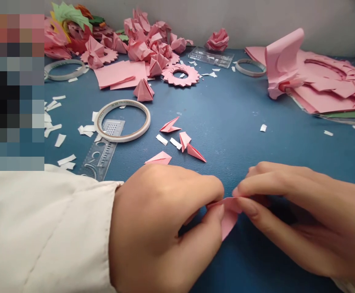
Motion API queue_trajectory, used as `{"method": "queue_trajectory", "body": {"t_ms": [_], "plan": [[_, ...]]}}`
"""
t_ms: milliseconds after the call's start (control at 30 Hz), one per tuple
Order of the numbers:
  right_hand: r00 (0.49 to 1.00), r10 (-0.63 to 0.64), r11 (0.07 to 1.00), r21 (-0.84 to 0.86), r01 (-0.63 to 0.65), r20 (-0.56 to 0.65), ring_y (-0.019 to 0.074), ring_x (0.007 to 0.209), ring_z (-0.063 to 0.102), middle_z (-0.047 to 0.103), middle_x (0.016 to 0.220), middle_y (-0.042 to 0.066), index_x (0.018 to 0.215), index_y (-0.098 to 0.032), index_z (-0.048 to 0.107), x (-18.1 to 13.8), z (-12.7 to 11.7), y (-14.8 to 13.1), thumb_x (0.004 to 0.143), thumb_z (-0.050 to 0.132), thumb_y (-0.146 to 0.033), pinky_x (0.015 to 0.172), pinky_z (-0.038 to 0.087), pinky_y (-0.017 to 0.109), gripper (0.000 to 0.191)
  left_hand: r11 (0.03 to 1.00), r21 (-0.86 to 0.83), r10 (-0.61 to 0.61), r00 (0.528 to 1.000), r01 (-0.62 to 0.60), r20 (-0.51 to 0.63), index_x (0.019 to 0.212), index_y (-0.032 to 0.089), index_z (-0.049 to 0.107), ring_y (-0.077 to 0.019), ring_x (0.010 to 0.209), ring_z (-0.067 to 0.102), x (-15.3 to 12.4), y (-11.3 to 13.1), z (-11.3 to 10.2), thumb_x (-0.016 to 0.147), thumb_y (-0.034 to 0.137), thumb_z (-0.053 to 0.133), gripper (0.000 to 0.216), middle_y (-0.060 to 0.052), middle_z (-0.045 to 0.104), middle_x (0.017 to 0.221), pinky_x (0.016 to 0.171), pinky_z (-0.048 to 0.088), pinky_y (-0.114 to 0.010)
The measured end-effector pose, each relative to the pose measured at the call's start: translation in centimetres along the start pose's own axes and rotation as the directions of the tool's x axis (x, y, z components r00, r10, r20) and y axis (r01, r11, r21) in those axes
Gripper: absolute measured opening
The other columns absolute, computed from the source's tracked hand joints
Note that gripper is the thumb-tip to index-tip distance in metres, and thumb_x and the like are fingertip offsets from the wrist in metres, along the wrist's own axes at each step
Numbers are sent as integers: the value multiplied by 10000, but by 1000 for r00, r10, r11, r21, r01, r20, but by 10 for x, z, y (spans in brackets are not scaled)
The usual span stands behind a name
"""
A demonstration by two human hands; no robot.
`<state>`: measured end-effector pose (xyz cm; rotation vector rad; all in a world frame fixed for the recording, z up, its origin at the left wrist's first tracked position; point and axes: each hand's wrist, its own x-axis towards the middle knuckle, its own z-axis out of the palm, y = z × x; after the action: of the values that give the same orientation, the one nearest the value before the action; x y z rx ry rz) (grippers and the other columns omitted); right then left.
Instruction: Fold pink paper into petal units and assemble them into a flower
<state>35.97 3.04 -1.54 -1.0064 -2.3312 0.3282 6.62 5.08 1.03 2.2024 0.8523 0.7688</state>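
A small piece of pink paper is pinched between both my hands low in the middle of the view, just above the blue table. My left hand, in a cream sleeve, grips its left edge with thumb and forefinger closed. From the right, my right hand pinches its top edge in the same way. Several folded pink paper units lie on the table just beyond my hands.
A tape roll and a clear ruler lie left of centre among white paper scraps. Folded pink paper flowers and rings pile up at the back. Pink sheets are stacked at the right.
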Motion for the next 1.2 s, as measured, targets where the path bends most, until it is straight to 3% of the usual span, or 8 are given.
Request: {"method": "queue_trajectory", "body": {"t_ms": [167,300,600,667,767,967,1100,1200], "plan": [[1000,-29,999,-29,29,-3,274,846,786,775,931,66,1107,-327,838,-16,10,3,1185,859,-758,679,660,354,438,998,13,-62,997,61,35,909,260,737,-113,541,596,1,1,-4,1162,227,645,271,101,701,680,585,400,-345],[998,-60,998,-29,61,19,278,848,794,784,930,67,1092,-327,832,-14,13,3,1192,869,-711,686,666,361,398,997,60,-51,998,49,41,847,270,719,-157,663,742,2,1,-9,1198,216,615,370,44,817,777,649,525,-313],[970,-211,977,31,209,120,141,710,824,858,900,-52,1276,-326,701,17,2,1,1352,619,-194,727,669,263,173,999,-39,-30,997,27,-70,949,267,727,-92,692,684,6,-1,-4,1156,169,651,240,111,750,811,692,557,-229],[989,-148,987,67,149,-19,125,650,785,850,858,-51,1214,-334,702,18,5,0,1408,518,-272,630,606,248,274,995,-94,-29,999,25,-44,904,270,622,-85,672,642,8,-2,-5,1155,163,695,283,122,716,802,646,520,-227],[993,-108,987,114,112,-35,183,594,744,799,797,-53,1166,-364,713,12,9,-4,1410,507,-376,621,621,328,319,990,-137,-37,999,40,21,845,254,600,-90,649,617,10,-2,-9,1164,157,647,337,103,712,772,592,479,-237],[1000,-8,1000,30,8,4,254,869,923,907,1057,34,1448,-369,719,7,-5,-11,1370,600,-466,801,796,338,172,984,-161,-71,997,73,21,730,239,497,-88,560,507,10,0,-8,1024,132,617,334,106,536,633,576,467,-217],[967,-215,976,22,214,136,206,879,942,957,1189,62,1680,-331,683,16,-13,-4,1342,599,-214,779,782,252,368,994,-104,-36,999,39,27,763,241,534,-104,613,610,9,-1,-7,977,127,603,252,89,625,675,598,513,-180],[973,-208,972,-93,217,99,189,836,924,944,1134,41,1707,-334,706,19,-13,-1,1347,562,-209,778,773,223,407,994,-93,-55,997,59,50,750,240,581,-110,596,619,9,-1,-8,997,150,605,264,77,602,662,583,526,-161]]}}
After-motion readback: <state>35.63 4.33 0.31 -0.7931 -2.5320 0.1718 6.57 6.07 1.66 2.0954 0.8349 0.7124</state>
